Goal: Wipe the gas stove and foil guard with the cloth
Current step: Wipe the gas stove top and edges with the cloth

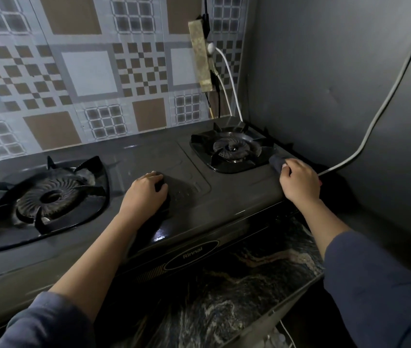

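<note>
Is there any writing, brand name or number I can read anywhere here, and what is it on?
"Rinnai": on the dark oval badge on the front panel of the gas stove.
Nothing else can be read: the power strip on the wall, the patterned wall tiles and the cloth show no words or numbers.

Left sleeve (48, 320), right sleeve (380, 285): blue-grey, plain, perhaps soft knit, ending mid-forearm.
</note>
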Demonstrator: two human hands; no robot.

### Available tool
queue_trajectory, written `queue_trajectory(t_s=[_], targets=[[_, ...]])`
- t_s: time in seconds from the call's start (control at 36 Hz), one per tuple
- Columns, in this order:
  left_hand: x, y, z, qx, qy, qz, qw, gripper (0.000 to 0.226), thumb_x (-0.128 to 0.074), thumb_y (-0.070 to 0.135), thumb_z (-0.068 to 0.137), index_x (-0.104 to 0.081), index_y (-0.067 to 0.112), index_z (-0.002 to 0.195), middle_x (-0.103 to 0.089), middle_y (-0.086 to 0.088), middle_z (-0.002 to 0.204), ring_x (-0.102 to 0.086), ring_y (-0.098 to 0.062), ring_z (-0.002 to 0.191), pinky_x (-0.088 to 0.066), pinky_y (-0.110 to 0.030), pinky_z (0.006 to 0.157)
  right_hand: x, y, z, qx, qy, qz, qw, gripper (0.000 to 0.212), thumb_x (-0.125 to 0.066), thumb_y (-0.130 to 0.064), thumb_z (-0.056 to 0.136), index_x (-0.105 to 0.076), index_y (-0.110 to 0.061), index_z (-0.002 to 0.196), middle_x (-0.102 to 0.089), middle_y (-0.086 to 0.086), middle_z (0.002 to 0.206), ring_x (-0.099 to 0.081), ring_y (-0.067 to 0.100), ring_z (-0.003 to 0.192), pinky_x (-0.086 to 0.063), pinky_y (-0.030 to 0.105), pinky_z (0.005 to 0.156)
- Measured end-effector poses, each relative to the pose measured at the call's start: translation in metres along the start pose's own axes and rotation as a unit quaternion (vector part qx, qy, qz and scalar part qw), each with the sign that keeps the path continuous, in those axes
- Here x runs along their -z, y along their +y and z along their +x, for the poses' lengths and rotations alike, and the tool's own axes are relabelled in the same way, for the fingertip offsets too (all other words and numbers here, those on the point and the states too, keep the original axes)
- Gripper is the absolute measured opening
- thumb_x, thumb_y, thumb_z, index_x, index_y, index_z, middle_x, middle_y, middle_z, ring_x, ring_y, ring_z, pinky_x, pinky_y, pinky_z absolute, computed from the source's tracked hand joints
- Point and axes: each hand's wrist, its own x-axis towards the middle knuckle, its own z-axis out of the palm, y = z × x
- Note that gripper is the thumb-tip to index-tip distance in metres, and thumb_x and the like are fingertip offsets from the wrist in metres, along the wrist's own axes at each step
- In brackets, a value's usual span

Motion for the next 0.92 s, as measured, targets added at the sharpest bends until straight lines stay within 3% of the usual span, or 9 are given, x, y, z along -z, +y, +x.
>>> queue_trajectory(t_s=[0.14, 0.28, 0.39, 0.5, 0.64, 0.78, 0.92], targets=[[0.001, -0.001, 0.001, -0.006, -0.005, -0.001, 1.0, 0.034, -0.05, 0.023, 0.091, -0.06, 0.008, 0.12, -0.052, -0.007, 0.138, -0.047, -0.028, 0.125, -0.041, -0.035, 0.096, -0.003, -0.018, -0.011, -0.068, 0.012, -0.046, 0.997, 0.036, -0.04, -0.018, 0.093, -0.057, -0.004, 0.121, -0.055, 0.018, 0.127, -0.046, 0.037, 0.119, -0.032, 0.044, 0.105], [0.004, -0.004, 0.004, -0.013, -0.017, 0.0, 1.0, 0.034, -0.051, 0.024, 0.09, -0.062, 0.007, 0.118, -0.054, -0.007, 0.134, -0.05, -0.03, 0.122, -0.042, -0.036, 0.094, -0.009, -0.034, -0.032, -0.1, 0.018, -0.056, 0.993, 0.039, -0.037, -0.02, 0.095, -0.05, -0.007, 0.13, -0.046, 0.016, 0.137, -0.038, 0.034, 0.128, -0.029, 0.044, 0.104], [0.006, -0.006, 0.006, -0.019, -0.034, 0.001, 0.999, 0.035, -0.052, 0.025, 0.09, -0.06, 0.008, 0.12, -0.056, -0.009, 0.132, -0.051, -0.03, 0.12, -0.043, -0.038, 0.094, -0.015, -0.051, -0.055, -0.061, 0.036, -0.051, 0.996, 0.037, -0.04, -0.02, 0.094, -0.055, -0.006, 0.124, -0.052, 0.016, 0.132, -0.044, 0.035, 0.123, -0.033, 0.045, 0.101], [0.008, -0.008, 0.007, -0.024, -0.04, -0.004, 0.999, 0.033, -0.052, 0.024, 0.09, -0.062, 0.007, 0.117, -0.057, -0.011, 0.128, -0.051, -0.03, 0.118, -0.044, -0.038, 0.093, -0.021, -0.073, -0.074, 0.003, 0.054, -0.036, 0.998, 0.047, -0.033, -0.026, 0.083, -0.067, -0.003, 0.105, -0.065, 0.018, 0.111, -0.059, 0.037, 0.104, -0.046, 0.045, 0.088], [0.009, -0.011, 0.007, -0.035, -0.045, -0.012, 0.998, 0.032, -0.052, 0.023, 0.09, -0.062, 0.004, 0.115, -0.057, -0.012, 0.128, -0.051, -0.031, 0.118, -0.043, -0.037, 0.094, -0.027, -0.098, -0.087, 0.101, 0.026, -0.045, 0.994, 0.043, -0.036, -0.026, 0.08, -0.07, -0.008, 0.098, -0.07, 0.012, 0.098, -0.066, 0.033, 0.089, -0.051, 0.039, 0.077], [0.011, -0.015, 0.006, -0.046, -0.055, -0.017, 0.997, 0.034, -0.052, 0.024, 0.09, -0.061, 0.005, 0.117, -0.056, -0.012, 0.13, -0.049, -0.03, 0.121, -0.041, -0.035, 0.097, -0.027, -0.113, -0.083, 0.17, -0.078, -0.063, 0.98, 0.039, -0.038, -0.023, 0.093, -0.055, -0.016, 0.128, -0.055, 0.004, 0.133, -0.048, 0.023, 0.125, -0.037, 0.036, 0.099], [0.012, -0.016, 0.006, -0.05, -0.055, -0.01, 0.997, 0.035, -0.052, 0.024, 0.091, -0.061, 0.004, 0.118, -0.056, -0.012, 0.131, -0.049, -0.029, 0.122, -0.04, -0.034, 0.097, -0.029, -0.124, -0.068, 0.201, -0.185, -0.07, 0.959, 0.042, -0.035, -0.023, 0.096, -0.041, -0.02, 0.138, -0.038, -0.001, 0.148, -0.034, 0.019, 0.136, -0.028, 0.037, 0.11]])
